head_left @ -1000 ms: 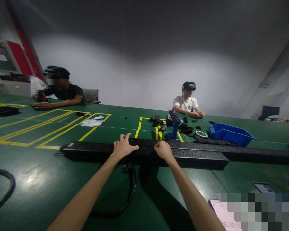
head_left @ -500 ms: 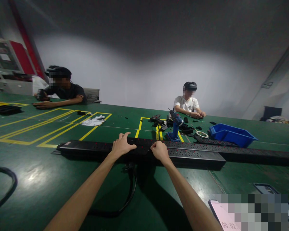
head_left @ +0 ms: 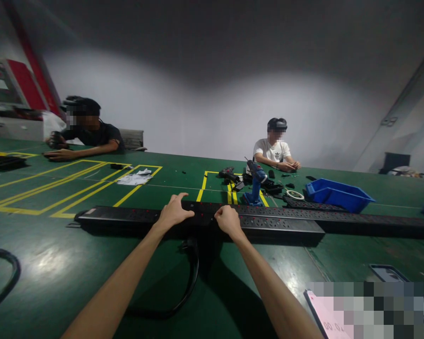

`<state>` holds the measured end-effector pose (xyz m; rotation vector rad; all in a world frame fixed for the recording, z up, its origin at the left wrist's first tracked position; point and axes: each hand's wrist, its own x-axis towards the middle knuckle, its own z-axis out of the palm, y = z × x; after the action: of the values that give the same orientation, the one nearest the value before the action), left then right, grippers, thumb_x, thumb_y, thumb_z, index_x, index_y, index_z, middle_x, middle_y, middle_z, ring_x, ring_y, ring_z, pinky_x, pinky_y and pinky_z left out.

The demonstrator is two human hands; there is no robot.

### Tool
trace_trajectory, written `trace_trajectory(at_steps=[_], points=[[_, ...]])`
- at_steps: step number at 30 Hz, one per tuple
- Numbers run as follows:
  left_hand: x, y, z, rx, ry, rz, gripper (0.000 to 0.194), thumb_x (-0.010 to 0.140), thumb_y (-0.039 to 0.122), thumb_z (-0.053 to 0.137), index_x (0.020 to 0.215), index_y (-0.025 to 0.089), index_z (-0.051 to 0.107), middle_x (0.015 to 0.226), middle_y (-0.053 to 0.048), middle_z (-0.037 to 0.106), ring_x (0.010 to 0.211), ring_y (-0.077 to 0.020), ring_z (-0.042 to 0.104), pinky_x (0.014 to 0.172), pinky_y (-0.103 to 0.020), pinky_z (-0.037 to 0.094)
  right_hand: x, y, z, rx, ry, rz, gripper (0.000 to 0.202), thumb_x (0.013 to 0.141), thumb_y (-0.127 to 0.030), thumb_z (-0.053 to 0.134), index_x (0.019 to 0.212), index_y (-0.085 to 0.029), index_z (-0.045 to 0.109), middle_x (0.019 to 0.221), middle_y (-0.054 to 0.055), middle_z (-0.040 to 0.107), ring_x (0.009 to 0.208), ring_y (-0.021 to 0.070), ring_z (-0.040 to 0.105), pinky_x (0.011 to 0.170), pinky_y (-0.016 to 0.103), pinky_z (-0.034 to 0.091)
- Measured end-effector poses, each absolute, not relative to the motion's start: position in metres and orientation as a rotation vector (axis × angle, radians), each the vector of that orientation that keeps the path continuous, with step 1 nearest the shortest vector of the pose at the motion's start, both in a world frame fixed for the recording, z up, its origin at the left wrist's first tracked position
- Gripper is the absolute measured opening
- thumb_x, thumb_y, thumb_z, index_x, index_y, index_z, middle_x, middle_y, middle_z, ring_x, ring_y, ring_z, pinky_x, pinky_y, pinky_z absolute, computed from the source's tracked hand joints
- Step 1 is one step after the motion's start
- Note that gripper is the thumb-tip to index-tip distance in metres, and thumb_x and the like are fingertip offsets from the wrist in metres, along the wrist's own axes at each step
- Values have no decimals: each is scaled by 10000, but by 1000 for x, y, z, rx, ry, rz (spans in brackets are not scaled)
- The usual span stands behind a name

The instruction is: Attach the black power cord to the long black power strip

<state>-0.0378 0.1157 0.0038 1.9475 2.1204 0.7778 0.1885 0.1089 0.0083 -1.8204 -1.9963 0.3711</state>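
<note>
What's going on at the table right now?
The person's left hand is spread on the near power strip, while the right hand is curled at its middle; whether those fingers hold anything small, I can't tell. A second strip lies just behind, reaching further right. Beyond them, a blue drill stands upright, with a blue bin to its right. Two co-workers sit across the table, one in white, one in black.
</note>
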Motion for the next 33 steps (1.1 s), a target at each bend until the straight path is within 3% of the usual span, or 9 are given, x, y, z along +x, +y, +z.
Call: trace_trajectory(at_steps=[10,15,20,27,33], points=[[-42,120,0,1977,2133,698,729,632,495,684,1308,311,482,1233,-87,527,1029,-295,614,892,-404,476,182,100,10,-1807,-2061,317,221,868,-236,484,930,-192,691,963,125,700,918,262,663,757,325,478],[-41,120,-8,1983,2212,519,704,731,596,537,1368,316,435,1377,-128,418,1040,-366,613,902,-475,462,173,85,13,-1798,-2156,81,258,886,-189,450,1075,-129,615,1092,179,633,963,276,648,780,351,497],[-44,119,-12,1999,2217,462,746,756,619,485,1427,316,365,1461,-146,339,1079,-407,595,922,-500,441,176,84,20,-1811,-2239,99,273,889,-182,445,1110,-130,597,1128,191,611,1002,278,633,798,361,499],[-69,125,-11,2014,1976,526,906,734,631,544,1486,246,217,1456,-153,394,1183,-325,558,970,-402,435,201,97,35,-1686,-2386,304,216,844,-255,546,1018,-228,671,1058,96,673,955,252,639,762,316,471],[-79,125,-5,2041,1825,578,974,715,646,595,1484,191,207,1468,-165,407,1313,-289,444,1035,-369,381,215,94,50,-1655,-2488,322,324,766,-343,675,1077,-255,662,1052,60,678,962,241,632,755,286,443]])
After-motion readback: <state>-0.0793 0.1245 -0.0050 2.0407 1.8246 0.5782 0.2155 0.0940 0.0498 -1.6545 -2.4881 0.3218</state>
